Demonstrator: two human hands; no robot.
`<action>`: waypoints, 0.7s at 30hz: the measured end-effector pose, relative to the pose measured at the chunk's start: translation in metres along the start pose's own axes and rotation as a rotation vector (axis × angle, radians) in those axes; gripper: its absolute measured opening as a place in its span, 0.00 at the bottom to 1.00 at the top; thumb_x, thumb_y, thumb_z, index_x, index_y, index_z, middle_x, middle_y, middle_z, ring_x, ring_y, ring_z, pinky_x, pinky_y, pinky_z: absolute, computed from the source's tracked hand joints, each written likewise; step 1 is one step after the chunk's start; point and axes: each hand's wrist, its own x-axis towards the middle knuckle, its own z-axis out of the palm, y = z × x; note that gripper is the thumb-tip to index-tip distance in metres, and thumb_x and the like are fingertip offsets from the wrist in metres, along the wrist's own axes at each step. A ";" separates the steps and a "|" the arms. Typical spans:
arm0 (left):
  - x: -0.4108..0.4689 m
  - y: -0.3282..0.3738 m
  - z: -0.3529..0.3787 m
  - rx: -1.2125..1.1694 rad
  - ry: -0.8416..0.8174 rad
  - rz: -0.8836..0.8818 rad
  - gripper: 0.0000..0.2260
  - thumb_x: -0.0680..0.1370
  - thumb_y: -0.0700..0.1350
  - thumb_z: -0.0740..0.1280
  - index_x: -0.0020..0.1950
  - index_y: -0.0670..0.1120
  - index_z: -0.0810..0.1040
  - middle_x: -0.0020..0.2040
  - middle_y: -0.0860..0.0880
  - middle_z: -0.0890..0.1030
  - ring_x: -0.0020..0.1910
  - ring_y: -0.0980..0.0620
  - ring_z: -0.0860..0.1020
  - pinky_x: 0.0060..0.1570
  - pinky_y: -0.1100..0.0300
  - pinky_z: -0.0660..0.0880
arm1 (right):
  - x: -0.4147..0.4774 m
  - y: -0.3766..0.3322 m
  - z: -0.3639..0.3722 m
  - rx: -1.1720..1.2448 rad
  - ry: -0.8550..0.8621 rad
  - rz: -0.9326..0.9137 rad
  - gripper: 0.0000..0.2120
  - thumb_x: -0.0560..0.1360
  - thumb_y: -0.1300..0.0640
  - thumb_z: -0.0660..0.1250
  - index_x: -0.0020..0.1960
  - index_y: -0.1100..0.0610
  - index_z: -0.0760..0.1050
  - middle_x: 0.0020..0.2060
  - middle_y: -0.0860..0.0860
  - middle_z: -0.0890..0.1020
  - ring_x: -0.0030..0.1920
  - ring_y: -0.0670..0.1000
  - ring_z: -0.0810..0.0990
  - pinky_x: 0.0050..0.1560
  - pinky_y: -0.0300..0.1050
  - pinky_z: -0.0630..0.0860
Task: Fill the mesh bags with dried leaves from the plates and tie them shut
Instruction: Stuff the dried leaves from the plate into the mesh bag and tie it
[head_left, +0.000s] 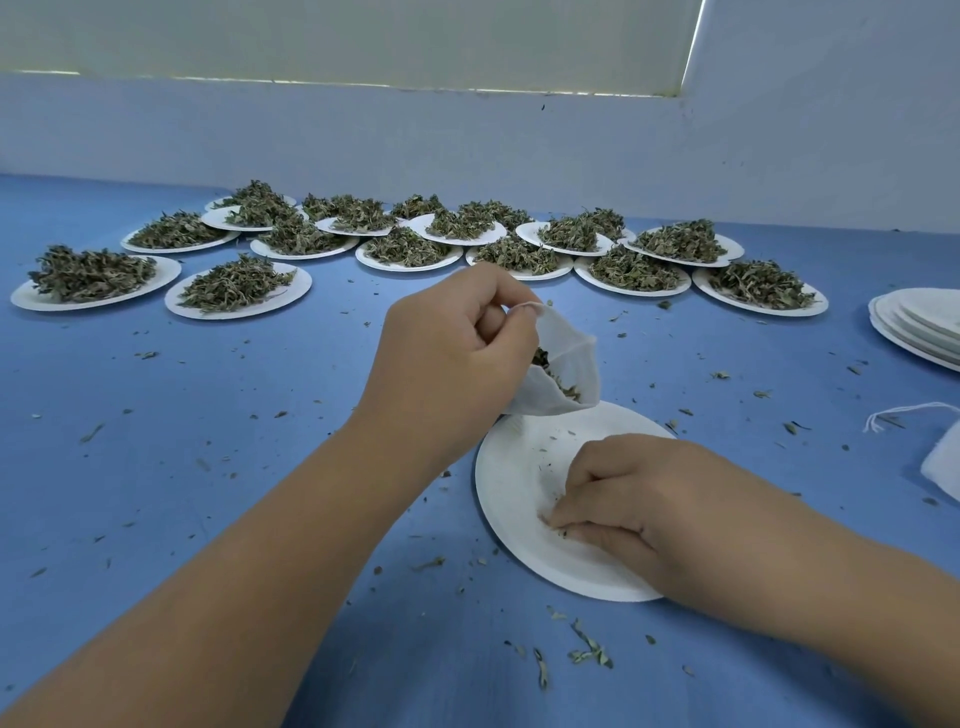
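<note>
Left hand (457, 358) pinches the part-filled mesh bag (569, 353) open over the near plate (514, 467); right hand (623, 499) curls round its last leaf scraps (558, 527). Bag untied; many heaped plates (234, 291) remain along the table's far edge

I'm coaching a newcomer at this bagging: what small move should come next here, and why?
Probably carry the right hand with its pinch of crumbs up to the mesh bag: the near plate is almost bare, and the left hand holds the bag's mouth open.
</note>
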 end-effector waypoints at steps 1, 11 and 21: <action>0.000 0.000 0.000 0.005 0.000 0.003 0.08 0.77 0.39 0.66 0.40 0.50 0.79 0.26 0.47 0.67 0.25 0.58 0.64 0.27 0.71 0.62 | 0.000 -0.001 0.000 -0.029 -0.009 -0.003 0.13 0.81 0.51 0.58 0.62 0.44 0.78 0.53 0.42 0.76 0.54 0.43 0.73 0.52 0.37 0.69; 0.000 0.002 0.002 0.012 0.004 -0.015 0.09 0.77 0.39 0.66 0.40 0.51 0.79 0.26 0.51 0.66 0.26 0.58 0.63 0.27 0.69 0.63 | -0.001 0.005 0.002 -0.011 -0.021 -0.001 0.08 0.81 0.54 0.57 0.56 0.46 0.74 0.50 0.39 0.72 0.53 0.40 0.68 0.54 0.39 0.69; 0.000 0.005 0.003 0.049 0.044 -0.019 0.08 0.77 0.39 0.66 0.40 0.50 0.79 0.30 0.42 0.71 0.27 0.57 0.65 0.27 0.67 0.64 | -0.014 0.008 -0.037 0.363 0.378 0.053 0.08 0.75 0.54 0.69 0.42 0.42 0.77 0.40 0.40 0.81 0.44 0.44 0.79 0.44 0.30 0.71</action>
